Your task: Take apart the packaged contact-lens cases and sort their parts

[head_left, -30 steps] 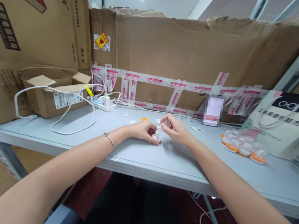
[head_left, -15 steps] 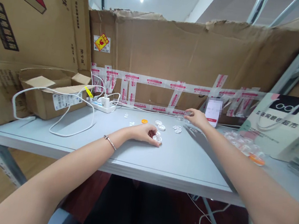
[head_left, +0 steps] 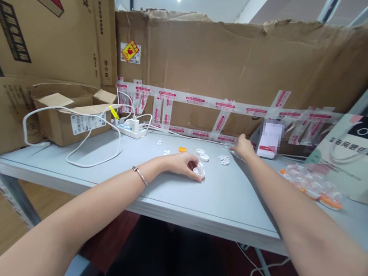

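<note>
My left hand [head_left: 187,165] rests on the table with thumb and fingers closed around a small white round plastic part [head_left: 199,171]. At the back of the table, my right hand [head_left: 245,147] reaches down to several clear plastic pieces [head_left: 228,146]; its fingertips are mostly hidden, so their grip does not show. Between the hands lie white rings [head_left: 203,157] and a pile of small white openwork parts [head_left: 224,160]. An orange ring [head_left: 182,149] lies behind my left hand, with tiny white pieces [head_left: 166,152] to its left.
Finished-looking clear domed pieces with orange bases [head_left: 330,201] cluster at the right, before a paper bag [head_left: 354,156]. A phone [head_left: 269,140] leans against the cardboard wall [head_left: 208,59]. At the left stand an open carton [head_left: 53,125], a white cable [head_left: 90,164] and a power strip [head_left: 132,131].
My right hand has dipped slightly toward the clear pieces at the back, its fingers now less visible. My left hand keeps its hold on the white part. The whole view has shifted slightly.
</note>
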{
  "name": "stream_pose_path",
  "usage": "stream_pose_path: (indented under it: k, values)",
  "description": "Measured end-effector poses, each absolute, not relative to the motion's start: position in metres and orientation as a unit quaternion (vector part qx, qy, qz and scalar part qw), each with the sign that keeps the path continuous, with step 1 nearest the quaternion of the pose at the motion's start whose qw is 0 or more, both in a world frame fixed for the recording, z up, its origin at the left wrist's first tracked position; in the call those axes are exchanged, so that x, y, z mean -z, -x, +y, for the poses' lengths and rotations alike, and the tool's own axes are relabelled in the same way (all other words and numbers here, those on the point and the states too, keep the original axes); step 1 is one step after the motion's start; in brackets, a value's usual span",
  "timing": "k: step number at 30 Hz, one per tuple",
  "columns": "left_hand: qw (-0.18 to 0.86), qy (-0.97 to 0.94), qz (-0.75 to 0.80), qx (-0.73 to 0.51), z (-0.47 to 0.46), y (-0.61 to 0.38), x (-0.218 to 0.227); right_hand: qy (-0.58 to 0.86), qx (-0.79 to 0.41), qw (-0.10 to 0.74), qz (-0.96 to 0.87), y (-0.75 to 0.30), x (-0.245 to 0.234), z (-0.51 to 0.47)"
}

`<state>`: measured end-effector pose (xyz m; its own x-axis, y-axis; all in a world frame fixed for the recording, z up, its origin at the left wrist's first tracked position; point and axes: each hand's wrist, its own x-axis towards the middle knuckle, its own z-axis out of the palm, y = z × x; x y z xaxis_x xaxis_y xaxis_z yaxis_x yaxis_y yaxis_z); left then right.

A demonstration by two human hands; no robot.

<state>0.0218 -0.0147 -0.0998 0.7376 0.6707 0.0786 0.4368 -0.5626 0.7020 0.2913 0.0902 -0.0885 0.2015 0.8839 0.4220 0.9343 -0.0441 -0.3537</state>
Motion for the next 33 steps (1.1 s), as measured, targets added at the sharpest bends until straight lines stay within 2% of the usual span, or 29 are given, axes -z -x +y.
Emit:
stream_pose_path:
  k: [10,14,19,22,28,33]
  values:
    - [0.344,-0.867,0.309,-0.182,-0.015,-0.022,0.099,0.649,0.026,0.364,-0.668,-0.26,0.077,0.058]
    - [0.337,-0.869,0.311,-0.187,-0.015,-0.023,0.1,0.547,-0.057,0.32,-0.772,-0.236,0.076,0.013]
    - [0.308,-0.871,0.335,-0.186,-0.012,-0.025,0.102,0.377,-0.269,0.234,-0.855,-0.223,0.091,-0.03]
    - [0.292,-0.875,0.342,-0.18,-0.011,-0.026,0.103,0.37,-0.293,0.213,-0.856,-0.22,0.095,-0.034]
    - [0.306,-0.872,0.345,-0.161,-0.014,-0.018,0.094,0.379,-0.318,0.226,-0.839,-0.217,0.098,-0.031]
    - [0.295,-0.873,0.303,-0.242,-0.017,-0.015,0.084,0.389,-0.297,0.215,-0.845,-0.216,0.098,-0.034]
